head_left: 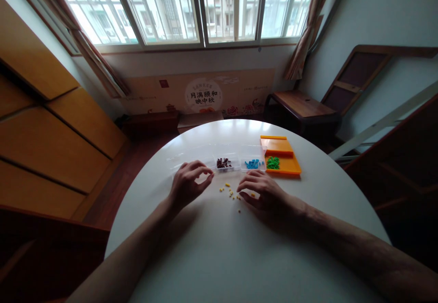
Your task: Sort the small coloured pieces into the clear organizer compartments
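Several small yellow pieces lie scattered on the round white table between my hands. My left hand hovers just left of them with fingers curled and thumb near the fingertips; whether it pinches a piece I cannot tell. My right hand rests palm down at the right of the pieces, fingers spread, touching the nearest ones. Behind the hands a clear compartment box holds dark red pieces and blue pieces. An orange tray beside it holds green pieces.
A dark wooden side table and a leaning wooden frame stand at the back right. Wooden cabinets line the left wall. A printed cardboard panel leans under the window. The table's edge curves close at left and right.
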The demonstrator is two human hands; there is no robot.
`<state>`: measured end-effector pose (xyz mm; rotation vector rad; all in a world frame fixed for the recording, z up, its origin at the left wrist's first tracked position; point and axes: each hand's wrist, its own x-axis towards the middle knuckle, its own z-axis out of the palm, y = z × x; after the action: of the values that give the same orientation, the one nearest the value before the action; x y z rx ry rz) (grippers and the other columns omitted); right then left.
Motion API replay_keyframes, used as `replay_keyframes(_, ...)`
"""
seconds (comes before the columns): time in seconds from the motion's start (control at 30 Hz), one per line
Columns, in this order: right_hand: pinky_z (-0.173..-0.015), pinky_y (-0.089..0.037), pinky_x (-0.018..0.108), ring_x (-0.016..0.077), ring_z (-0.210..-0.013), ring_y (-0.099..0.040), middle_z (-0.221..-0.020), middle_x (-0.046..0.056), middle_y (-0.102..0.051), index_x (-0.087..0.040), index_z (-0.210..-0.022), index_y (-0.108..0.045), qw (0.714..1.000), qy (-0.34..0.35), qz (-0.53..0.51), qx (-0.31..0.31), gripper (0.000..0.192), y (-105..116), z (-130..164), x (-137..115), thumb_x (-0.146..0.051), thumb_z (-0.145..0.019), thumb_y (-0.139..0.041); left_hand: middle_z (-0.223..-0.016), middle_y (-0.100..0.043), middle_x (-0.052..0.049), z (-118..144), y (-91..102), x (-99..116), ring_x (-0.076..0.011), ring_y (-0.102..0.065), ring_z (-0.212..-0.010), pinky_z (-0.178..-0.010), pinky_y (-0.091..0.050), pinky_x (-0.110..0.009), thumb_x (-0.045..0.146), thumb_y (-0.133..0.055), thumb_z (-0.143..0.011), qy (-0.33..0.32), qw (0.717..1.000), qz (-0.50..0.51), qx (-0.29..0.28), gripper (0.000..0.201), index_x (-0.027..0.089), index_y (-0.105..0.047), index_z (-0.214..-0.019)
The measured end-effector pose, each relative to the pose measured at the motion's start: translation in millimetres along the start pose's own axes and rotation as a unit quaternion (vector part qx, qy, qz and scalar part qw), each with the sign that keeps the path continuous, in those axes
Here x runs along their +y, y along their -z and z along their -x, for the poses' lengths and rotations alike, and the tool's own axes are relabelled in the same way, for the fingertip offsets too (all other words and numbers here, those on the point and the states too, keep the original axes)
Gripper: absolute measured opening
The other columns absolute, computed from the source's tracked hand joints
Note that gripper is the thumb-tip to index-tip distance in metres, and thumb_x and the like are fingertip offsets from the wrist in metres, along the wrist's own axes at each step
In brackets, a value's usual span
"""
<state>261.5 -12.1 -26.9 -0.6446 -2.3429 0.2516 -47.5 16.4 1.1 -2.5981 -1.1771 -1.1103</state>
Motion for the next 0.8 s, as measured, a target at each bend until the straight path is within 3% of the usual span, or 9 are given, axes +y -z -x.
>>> replay_keyframes(0.17,-0.094,-0.054,0.041,0.0223,-0.097,-0.071,-0.104,0.005,-0.081,-0.024,-0.105,-0.074,1.000,-0.004,-0.004,-0.001,0.008,2,-1,-2,-0.020,-0.103,-0.066,-0.093,-0.077,-0.001,0,12.2,-22,-0.0150,-0.066,-0.070,-0.087,-0.048,-0.036,0.030,-0.071,-0.099,0.074,0.994,-0.081,0.004,0.014,0.022,-0.079,-0.090)
replay_keyframes(0.33,-0.094,-0.054,0.041,0.0225,-0.096,-0.071,-0.104,0.005,-0.081,-0.025,-0.104,-0.073,1.000,0.000,-0.004,0.000,0.008,4,-2,-4,-0.020,-0.103,-0.067,-0.093,-0.077,-0.002,1,14.5,-31,-0.0182,-0.068,-0.076,-0.089,-0.048,-0.038,0.029,-0.070,-0.097,0.115,0.986,-0.116,-0.013,0.014,0.023,-0.079,-0.089)
replay_keyframes(0.8,-0.095,-0.055,0.043,0.0235,-0.099,-0.072,-0.107,0.004,-0.081,-0.025,-0.106,-0.072,1.000,0.006,-0.005,0.005,0.008,1,1,-2,-0.019,-0.102,-0.069,-0.094,-0.076,-0.003,8,11.2,-38,-0.0207,-0.070,-0.085,-0.091,-0.048,-0.039,0.029,-0.067,-0.099,0.089,0.991,-0.098,-0.026,0.016,0.022,-0.078,-0.088)
